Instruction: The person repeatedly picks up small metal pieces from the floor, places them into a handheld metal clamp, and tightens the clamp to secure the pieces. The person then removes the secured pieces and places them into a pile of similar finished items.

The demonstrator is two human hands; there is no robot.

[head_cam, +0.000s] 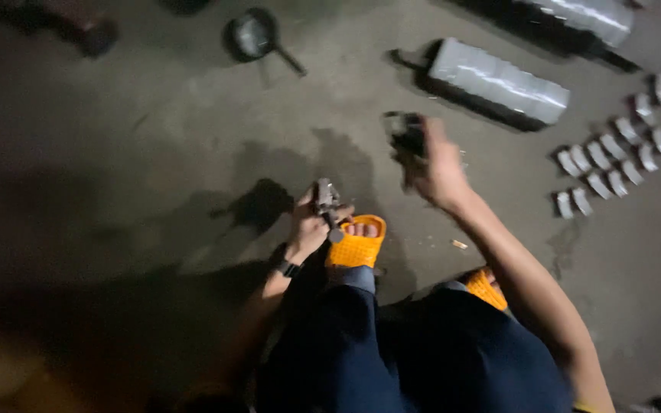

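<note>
Far up and to the left of both hands a dark ladle lies on the floor, its handle pointing down-right — well apart from either hand. The left hand sits low, just left of the orange sandal, fingers wrapped around a small grey metal tool that stands roughly upright out of the fist; a dark band circles the wrist. The right hand is higher and to the right, arm stretched out away from the body, fingers closed on a dark part that is blurred, so its shape cannot be told. The two held things are apart — the part lies up and to the right of the tool, with bare floor between them. Beyond the right hand, further up-right, a long grey block lies slantwise, its long axis running from upper left to lower right; the right hand is much the nearer to it. To the right of that hand, small grey pieces stand in slanting rows.
</note>
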